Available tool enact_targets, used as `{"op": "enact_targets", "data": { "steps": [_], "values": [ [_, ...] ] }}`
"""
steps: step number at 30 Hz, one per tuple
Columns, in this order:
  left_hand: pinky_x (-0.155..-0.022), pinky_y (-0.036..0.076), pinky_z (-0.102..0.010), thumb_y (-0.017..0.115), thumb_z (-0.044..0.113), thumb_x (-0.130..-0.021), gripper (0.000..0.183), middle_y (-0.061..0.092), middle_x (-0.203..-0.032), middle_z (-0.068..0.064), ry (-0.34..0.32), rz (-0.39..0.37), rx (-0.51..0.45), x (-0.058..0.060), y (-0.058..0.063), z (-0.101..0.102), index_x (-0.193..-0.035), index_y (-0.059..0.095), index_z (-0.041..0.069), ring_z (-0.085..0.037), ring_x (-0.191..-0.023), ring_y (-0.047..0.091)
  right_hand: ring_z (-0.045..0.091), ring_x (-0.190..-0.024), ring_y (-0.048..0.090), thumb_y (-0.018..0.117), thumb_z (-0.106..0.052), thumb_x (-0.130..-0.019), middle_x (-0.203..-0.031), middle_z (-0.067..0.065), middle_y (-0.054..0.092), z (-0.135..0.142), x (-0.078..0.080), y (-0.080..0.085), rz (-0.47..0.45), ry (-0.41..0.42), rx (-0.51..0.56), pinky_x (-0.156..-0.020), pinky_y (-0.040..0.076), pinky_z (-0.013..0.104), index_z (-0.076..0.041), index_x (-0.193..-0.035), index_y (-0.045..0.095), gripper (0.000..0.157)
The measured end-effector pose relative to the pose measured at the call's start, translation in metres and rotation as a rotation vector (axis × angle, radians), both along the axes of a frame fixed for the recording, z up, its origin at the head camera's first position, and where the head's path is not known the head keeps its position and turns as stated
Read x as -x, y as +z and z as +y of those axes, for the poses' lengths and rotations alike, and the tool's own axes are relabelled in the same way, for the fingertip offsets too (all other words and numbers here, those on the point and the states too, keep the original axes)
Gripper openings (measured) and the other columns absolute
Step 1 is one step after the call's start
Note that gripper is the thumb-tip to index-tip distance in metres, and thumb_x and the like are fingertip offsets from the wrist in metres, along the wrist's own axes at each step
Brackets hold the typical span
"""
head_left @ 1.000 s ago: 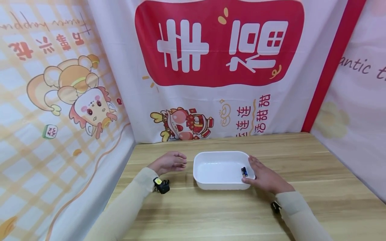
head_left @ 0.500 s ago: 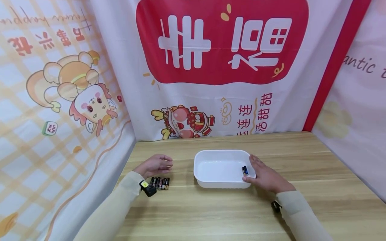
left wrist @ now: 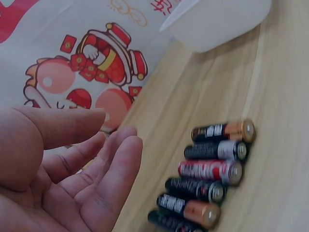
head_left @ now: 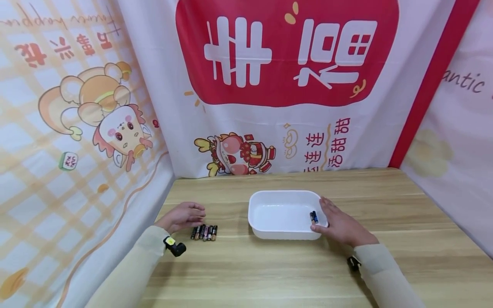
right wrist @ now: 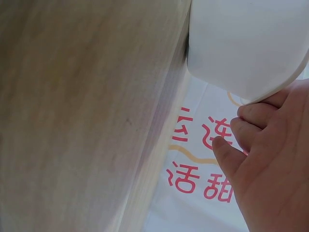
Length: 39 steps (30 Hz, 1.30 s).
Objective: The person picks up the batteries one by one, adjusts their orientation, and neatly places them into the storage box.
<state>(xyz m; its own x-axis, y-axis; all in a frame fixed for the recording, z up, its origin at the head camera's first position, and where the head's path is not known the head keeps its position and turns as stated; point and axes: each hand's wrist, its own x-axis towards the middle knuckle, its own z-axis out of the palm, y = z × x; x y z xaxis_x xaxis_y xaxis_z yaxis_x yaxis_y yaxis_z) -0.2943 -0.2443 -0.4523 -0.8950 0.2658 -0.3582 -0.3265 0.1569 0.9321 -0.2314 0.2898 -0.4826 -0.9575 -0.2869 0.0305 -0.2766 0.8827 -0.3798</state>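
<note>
Palm bare and fingers loosely bent, my left hand [head_left: 185, 217] hovers just behind and left of a row of batteries [head_left: 204, 232] on the table. In the left wrist view several batteries [left wrist: 211, 172] lie side by side, black, copper-ended and one red-and-silver, and the left hand [left wrist: 72, 169] is beside them holding nothing. My right hand [head_left: 343, 222] grips the right end of a white plastic tub [head_left: 286, 235], thumb over the rim. Inside the tub, near that thumb, lie two small dark-and-blue batteries [head_left: 313, 217]. The right wrist view shows curled fingers [right wrist: 256, 116] at the tub's rim.
The wood-grain table [head_left: 262, 273] runs back to a white and red printed cloth [head_left: 289, 141]. Another printed cloth [head_left: 88, 171] hangs along the left side, and a pale one [head_left: 443, 171] along the right. Black wrist cameras [head_left: 175, 247] sit on the sleeves.
My left hand has moved left, away from the tub to beside the battery row, which has come into view from behind the wrist. The right hand has stayed on the tub.
</note>
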Motion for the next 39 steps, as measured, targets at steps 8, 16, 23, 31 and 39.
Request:
{"op": "enact_targets", "data": {
  "steps": [8, 16, 23, 31, 39],
  "values": [
    [-0.085, 0.057, -0.039, 0.059, 0.001, -0.094, 0.038, 0.065, -0.105, -0.020, 0.034, -0.019, 0.018, -0.011, -0.007, -0.026, -0.126, 0.044, -0.013, -0.026, -0.091, 0.067, 0.036, -0.146, 0.010, 0.052, -0.072, -0.085, -0.162, 0.012, 0.007, 0.000, -0.001, 0.001, -0.002, 0.001, 0.006, -0.113, 0.021, 0.058, -0.005, -0.155, 0.010, 0.106],
    [-0.081, 0.058, -0.037, 0.062, 0.005, -0.094, 0.039, 0.068, -0.100, -0.017, 0.055, -0.046, 0.042, -0.018, -0.019, -0.034, -0.125, 0.046, -0.011, -0.022, -0.086, 0.068, 0.035, -0.146, 0.009, 0.052, -0.071, -0.086, -0.162, 0.012, 0.006, 0.001, -0.005, 0.003, -0.011, 0.013, 0.023, -0.114, 0.020, 0.057, -0.004, -0.155, 0.010, 0.105],
    [-0.075, 0.060, -0.038, 0.062, 0.001, -0.093, 0.032, 0.067, -0.096, -0.016, 0.075, -0.026, 0.113, -0.019, -0.023, -0.035, -0.120, 0.049, -0.010, -0.024, -0.080, 0.068, 0.036, -0.146, 0.010, 0.051, -0.071, -0.086, -0.162, 0.013, 0.006, 0.000, -0.005, 0.003, 0.000, 0.017, 0.022, -0.114, 0.020, 0.057, -0.003, -0.155, 0.010, 0.105],
    [-0.073, 0.060, -0.038, 0.067, 0.000, -0.089, 0.030, 0.066, -0.093, -0.013, 0.062, -0.009, 0.233, -0.024, -0.025, -0.030, -0.114, 0.054, -0.010, -0.023, -0.079, 0.067, 0.036, -0.145, 0.010, 0.052, -0.071, -0.086, -0.162, 0.013, 0.006, 0.000, -0.004, 0.002, -0.006, 0.009, 0.013, -0.113, 0.020, 0.058, -0.003, -0.155, 0.010, 0.105],
    [-0.066, 0.059, -0.037, 0.071, 0.000, -0.085, 0.028, 0.068, -0.087, -0.013, 0.079, 0.014, 0.335, -0.023, -0.024, -0.025, -0.108, 0.058, -0.008, -0.022, -0.075, 0.067, 0.035, -0.146, 0.009, 0.051, -0.071, -0.086, -0.162, 0.012, 0.006, 0.001, -0.004, 0.001, -0.006, 0.008, 0.011, -0.114, 0.020, 0.057, -0.004, -0.155, 0.009, 0.105]
  ]
}}
